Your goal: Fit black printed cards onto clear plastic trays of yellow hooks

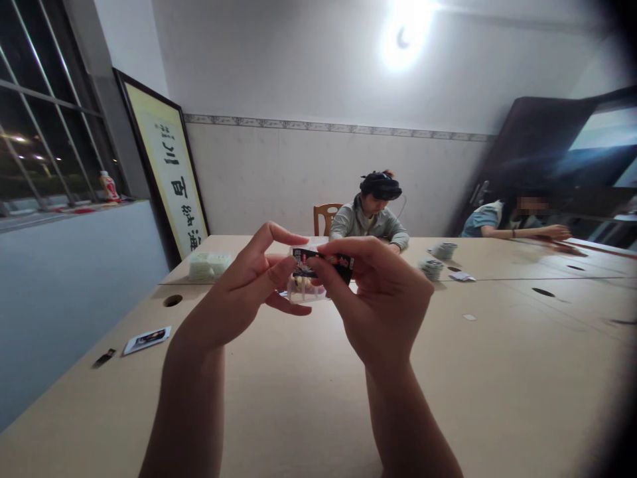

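Above the table, my left hand (259, 275) grips a small clear plastic box (298, 292) from its left side, thumb on the front and fingers around the edges. Small pale items show inside the box. My right hand (381, 285) pinches a black label (331, 263) with light and red print between thumb and fingers. The label lies against the upper front of the box, and my left thumb touches its left end. My right fingers behind the label are partly hidden.
On the pale table (298, 398) are stacked clear boxes (209, 265), a printed packet (148, 339), a black label piece (104, 358) and small stacks (430, 268) at the right. Two people (371, 212) sit across. A cable hole (172, 301) is at left.
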{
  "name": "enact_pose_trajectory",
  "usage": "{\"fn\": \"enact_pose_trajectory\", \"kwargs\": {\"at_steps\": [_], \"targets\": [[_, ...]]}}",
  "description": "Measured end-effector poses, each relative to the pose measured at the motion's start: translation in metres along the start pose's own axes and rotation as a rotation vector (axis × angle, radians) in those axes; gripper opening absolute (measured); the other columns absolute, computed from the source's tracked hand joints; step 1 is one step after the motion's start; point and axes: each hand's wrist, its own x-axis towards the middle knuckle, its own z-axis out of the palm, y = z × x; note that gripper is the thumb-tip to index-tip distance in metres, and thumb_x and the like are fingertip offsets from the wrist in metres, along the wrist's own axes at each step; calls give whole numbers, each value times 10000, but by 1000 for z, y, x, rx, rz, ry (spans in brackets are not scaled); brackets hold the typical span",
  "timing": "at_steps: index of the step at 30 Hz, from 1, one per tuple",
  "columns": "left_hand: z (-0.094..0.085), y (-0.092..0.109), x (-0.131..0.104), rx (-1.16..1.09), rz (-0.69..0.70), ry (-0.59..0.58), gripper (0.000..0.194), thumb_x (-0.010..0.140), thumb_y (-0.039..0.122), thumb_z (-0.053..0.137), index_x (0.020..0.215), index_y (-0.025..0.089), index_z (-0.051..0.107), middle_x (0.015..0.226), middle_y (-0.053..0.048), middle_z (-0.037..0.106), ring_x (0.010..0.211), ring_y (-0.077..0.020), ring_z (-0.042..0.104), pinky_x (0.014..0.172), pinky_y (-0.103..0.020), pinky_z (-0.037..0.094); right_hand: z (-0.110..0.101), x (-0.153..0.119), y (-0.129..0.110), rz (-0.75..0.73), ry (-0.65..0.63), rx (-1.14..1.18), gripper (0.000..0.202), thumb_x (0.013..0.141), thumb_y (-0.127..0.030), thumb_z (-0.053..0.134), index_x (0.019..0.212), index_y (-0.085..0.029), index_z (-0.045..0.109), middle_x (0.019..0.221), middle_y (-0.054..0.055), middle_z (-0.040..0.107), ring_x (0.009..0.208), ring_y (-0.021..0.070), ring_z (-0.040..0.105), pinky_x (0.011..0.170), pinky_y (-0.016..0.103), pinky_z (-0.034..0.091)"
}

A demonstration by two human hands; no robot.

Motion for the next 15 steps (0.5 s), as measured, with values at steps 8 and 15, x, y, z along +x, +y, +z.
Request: {"fn": "enact_pose_trajectory", "kwargs": {"at_steps": [8, 15], "targets": [[1, 0, 0, 17, -2, 6, 171, 1009, 363, 615, 1113, 239, 560, 906, -15, 736, 872, -168, 726, 719, -323, 687, 1, 0, -1, 11, -7, -4, 123, 817, -132, 770, 833, -245, 723, 716, -27, 674, 689, 135, 639, 610, 285, 542], [1, 0, 0, 14, -6, 7, 151, 1020, 359, 600, 1103, 241, 554, 890, -6, 727, 868, -154, 717, 717, -304, 686, 2, 0, -2, 37, 4, 23, 137, 807, -117, 771, 820, -242, 717, 693, -41, 661, 683, 122, 629, 607, 272, 524]]}}
